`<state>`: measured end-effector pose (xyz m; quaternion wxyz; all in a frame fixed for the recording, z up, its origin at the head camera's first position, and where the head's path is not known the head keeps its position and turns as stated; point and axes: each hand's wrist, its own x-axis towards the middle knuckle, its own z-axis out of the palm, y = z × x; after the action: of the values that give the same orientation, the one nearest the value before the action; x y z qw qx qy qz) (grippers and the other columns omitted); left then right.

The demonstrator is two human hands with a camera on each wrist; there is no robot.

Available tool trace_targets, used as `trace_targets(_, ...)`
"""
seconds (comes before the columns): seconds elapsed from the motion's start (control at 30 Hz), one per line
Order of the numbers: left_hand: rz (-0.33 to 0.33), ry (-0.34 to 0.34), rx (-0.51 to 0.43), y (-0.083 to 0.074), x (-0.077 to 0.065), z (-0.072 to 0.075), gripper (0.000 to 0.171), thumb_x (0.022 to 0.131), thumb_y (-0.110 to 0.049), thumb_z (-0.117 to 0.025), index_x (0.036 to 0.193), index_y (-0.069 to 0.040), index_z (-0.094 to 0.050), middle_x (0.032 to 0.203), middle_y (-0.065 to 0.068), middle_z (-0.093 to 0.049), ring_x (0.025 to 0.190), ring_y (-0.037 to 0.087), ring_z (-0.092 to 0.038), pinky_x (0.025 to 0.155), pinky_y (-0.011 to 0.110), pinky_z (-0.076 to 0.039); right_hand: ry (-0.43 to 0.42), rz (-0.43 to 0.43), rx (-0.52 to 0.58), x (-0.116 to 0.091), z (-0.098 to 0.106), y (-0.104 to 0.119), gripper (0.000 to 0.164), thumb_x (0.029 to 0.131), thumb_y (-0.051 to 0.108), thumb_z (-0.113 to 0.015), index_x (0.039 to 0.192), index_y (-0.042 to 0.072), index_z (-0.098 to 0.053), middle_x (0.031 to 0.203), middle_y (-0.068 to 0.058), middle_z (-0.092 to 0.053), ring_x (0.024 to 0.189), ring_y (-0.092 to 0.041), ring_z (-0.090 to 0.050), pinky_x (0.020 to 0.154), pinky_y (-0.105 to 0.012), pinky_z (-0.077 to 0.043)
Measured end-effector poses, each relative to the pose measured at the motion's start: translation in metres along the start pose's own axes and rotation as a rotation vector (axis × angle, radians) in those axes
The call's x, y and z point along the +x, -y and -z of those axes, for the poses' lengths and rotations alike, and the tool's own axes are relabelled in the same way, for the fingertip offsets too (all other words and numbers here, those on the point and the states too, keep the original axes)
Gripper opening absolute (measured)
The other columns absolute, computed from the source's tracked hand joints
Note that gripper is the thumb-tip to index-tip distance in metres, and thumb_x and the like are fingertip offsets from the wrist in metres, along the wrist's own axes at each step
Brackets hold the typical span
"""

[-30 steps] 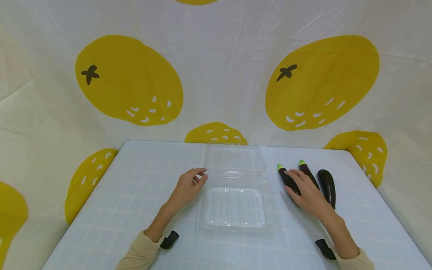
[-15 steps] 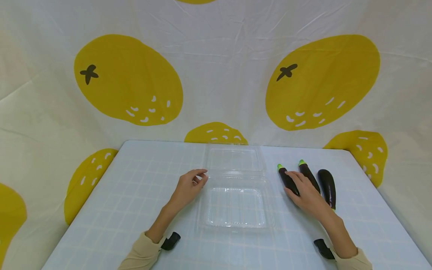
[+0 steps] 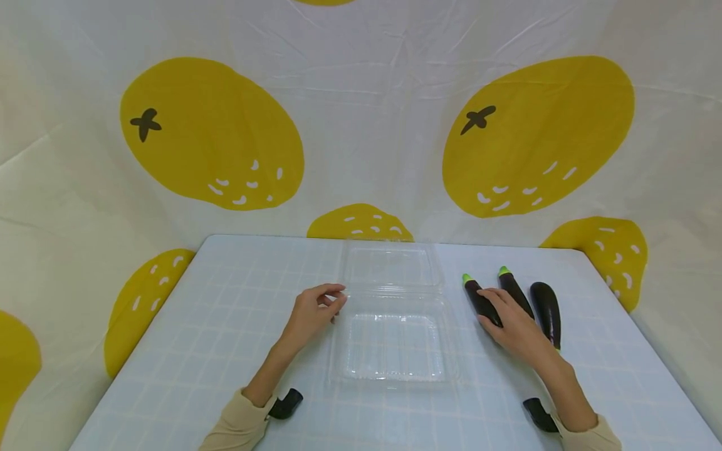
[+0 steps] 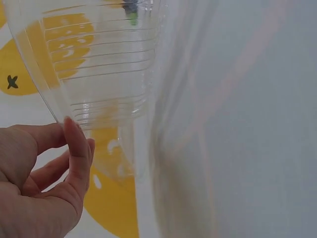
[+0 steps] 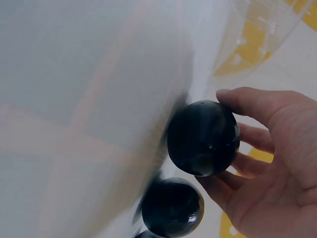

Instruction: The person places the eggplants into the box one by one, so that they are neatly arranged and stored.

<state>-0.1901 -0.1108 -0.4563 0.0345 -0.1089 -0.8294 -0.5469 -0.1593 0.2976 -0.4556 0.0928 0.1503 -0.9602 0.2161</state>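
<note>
A clear plastic clamshell container (image 3: 393, 341) lies on the table with its lid laid back. My left hand (image 3: 316, 313) is at its left side; in the left wrist view the thumb and a finger pinch the edge of the container (image 4: 99, 54). To the right, a dark eggplant (image 3: 479, 300) with a green tip lies on the table. My right hand (image 3: 516, 329) grips this eggplant, its fingers curled over it. The right wrist view shows the thumb and fingers about the eggplant's round end (image 5: 203, 139).
Beside the held eggplant lie a second eggplant (image 3: 514, 291) with a green tip and a third, plumper eggplant (image 3: 546, 313). A pale checked cloth covers the table (image 3: 225, 326). A white curtain (image 3: 372, 113) with yellow fruit prints hangs behind it.
The right hand's fingers have shifted very slightly along the eggplant, toward the person. The left hand, the container and the eggplants stay practically where they were.
</note>
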Motion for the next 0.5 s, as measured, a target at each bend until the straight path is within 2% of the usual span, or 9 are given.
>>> trace_targets(0.2,0.055,0.000,-0.021,-0.0013,-0.0010,0.0017,0.029,0.094,-0.009,-0.076,0.120,0.002,-0.072,0.095,0.006,-0.072,0.059,0.017,-0.065,0.060,0.024,-0.054,0.010,-0.050,0.001,0.0007,0.0006,0.0004,0.051,0.093,0.010,-0.077,0.137,-0.002,-0.056,0.135,-0.028,-0.054,0.119,-0.046,-0.056,0.100,-0.064,-0.045)
trace_targets(0.5,0.060,-0.022,-0.056,-0.0019,-0.0008,0.0009,0.027,0.092,-0.007,-0.077,0.117,0.004,-0.073,0.091,0.008,-0.072,0.057,0.018,-0.066,0.062,0.021,-0.053,0.026,-0.116,0.028,0.0021,0.0043,-0.0007,0.054,0.093,0.012,-0.077,0.138,-0.009,-0.055,0.137,-0.032,-0.056,0.126,-0.049,-0.053,0.104,-0.064,-0.042)
